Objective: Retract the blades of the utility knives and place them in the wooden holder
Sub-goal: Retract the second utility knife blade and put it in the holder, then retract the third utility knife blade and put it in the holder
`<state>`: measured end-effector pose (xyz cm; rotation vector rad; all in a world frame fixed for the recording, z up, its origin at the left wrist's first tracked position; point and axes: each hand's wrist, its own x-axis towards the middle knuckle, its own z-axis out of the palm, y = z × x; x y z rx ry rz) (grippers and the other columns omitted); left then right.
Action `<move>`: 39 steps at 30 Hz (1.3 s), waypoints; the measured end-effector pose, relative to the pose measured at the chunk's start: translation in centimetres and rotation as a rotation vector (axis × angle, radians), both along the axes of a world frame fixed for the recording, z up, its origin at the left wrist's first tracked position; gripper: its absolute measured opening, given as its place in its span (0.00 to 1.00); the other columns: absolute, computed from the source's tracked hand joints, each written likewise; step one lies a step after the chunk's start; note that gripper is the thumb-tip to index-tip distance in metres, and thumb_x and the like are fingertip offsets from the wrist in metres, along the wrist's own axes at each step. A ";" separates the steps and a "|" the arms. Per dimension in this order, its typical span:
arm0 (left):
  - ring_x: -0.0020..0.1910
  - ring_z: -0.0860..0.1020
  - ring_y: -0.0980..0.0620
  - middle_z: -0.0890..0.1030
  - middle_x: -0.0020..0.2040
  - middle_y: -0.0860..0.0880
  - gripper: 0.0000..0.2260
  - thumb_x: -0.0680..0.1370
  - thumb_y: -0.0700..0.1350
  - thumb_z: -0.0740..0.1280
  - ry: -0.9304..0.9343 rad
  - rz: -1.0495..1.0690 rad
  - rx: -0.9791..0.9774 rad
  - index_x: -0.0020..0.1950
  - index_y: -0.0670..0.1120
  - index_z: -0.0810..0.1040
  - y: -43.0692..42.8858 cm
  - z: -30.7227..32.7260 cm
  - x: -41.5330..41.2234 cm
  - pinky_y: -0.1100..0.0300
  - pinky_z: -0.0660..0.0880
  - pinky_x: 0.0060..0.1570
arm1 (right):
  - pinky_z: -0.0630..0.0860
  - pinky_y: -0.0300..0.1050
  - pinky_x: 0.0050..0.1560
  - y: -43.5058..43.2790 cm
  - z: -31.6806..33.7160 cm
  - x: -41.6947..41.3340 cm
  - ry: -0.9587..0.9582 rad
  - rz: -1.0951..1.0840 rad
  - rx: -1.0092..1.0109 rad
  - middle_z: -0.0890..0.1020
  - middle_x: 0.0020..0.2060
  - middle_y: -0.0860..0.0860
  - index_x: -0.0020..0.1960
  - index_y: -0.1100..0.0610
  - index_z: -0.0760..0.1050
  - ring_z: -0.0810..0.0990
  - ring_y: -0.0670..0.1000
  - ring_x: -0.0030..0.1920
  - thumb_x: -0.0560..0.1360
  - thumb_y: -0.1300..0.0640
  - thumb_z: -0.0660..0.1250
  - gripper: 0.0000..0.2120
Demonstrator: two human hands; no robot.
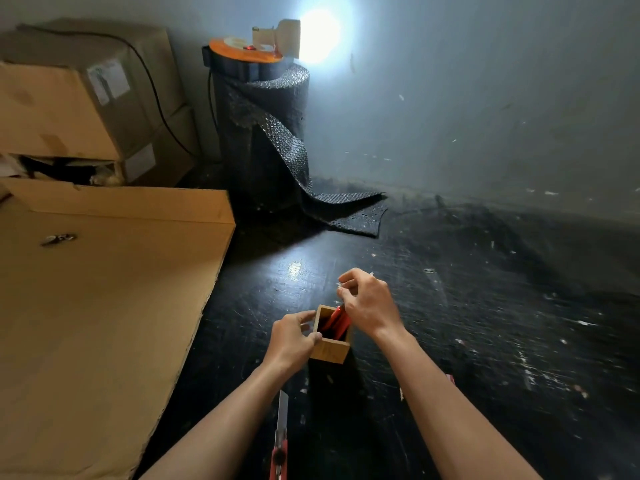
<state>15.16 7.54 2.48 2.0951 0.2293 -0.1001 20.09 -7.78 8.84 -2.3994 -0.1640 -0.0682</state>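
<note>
A small square wooden holder (328,351) stands on the dark floor in the lower middle. Red utility knives (335,323) stick up inside it. My left hand (291,341) grips the holder's left wall, thumb on the rim. My right hand (367,303) is just above the holder's right side, fingers pinched on the top end of one red knife that reaches down into it. Another red utility knife (280,441) lies on the floor between my forearms, its silver blade extended and pointing away from me.
A large flat cardboard sheet (97,323) covers the floor at left, stacked cardboard boxes (69,98) behind it. A roll of black bubble wrap (266,133) stands at the wall, with an orange reel and a bright lamp on top. A small reddish object (450,378) lies right of my right forearm.
</note>
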 end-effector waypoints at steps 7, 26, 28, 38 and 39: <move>0.65 0.81 0.49 0.82 0.67 0.44 0.24 0.76 0.41 0.76 -0.080 -0.095 0.165 0.71 0.44 0.77 1.3 1.6 -3.8 0.52 0.77 0.66 | 0.84 0.55 0.53 0.0 0.8 -5.3 0.088 0.070 -0.097 0.86 0.52 0.52 0.59 0.54 0.79 0.84 0.52 0.51 0.78 0.54 0.70 0.11; 0.54 0.84 0.52 0.86 0.56 0.47 0.13 0.76 0.43 0.75 0.338 -0.151 0.242 0.60 0.46 0.85 5.0 -5.8 -17.8 0.55 0.82 0.57 | 0.82 0.51 0.58 3.5 -10.0 -21.0 0.655 0.149 -0.151 0.82 0.60 0.51 0.70 0.52 0.73 0.82 0.50 0.56 0.79 0.54 0.69 0.21; 0.53 0.85 0.54 0.87 0.54 0.49 0.11 0.76 0.42 0.75 0.376 -0.139 0.207 0.58 0.47 0.85 4.9 -6.6 -18.6 0.58 0.82 0.55 | 0.83 0.49 0.54 3.8 -11.0 -22.4 0.698 0.169 -0.136 0.83 0.56 0.51 0.69 0.53 0.74 0.83 0.48 0.51 0.79 0.54 0.68 0.19; 0.50 0.87 0.51 0.88 0.49 0.49 0.14 0.75 0.34 0.73 0.473 0.079 -0.187 0.49 0.53 0.85 4.2 -8.1 -20.9 0.48 0.85 0.54 | 0.84 0.42 0.49 4.5 -12.5 -27.1 0.716 0.017 0.213 0.84 0.49 0.47 0.61 0.49 0.77 0.85 0.43 0.47 0.78 0.61 0.69 0.14; 0.50 0.87 0.50 0.88 0.50 0.48 0.14 0.75 0.33 0.73 0.469 0.096 -0.230 0.49 0.52 0.85 4.3 -8.0 -20.9 0.47 0.85 0.53 | 0.84 0.41 0.47 4.3 -12.2 -27.1 0.704 0.004 0.249 0.84 0.48 0.46 0.61 0.49 0.77 0.85 0.43 0.47 0.78 0.61 0.69 0.13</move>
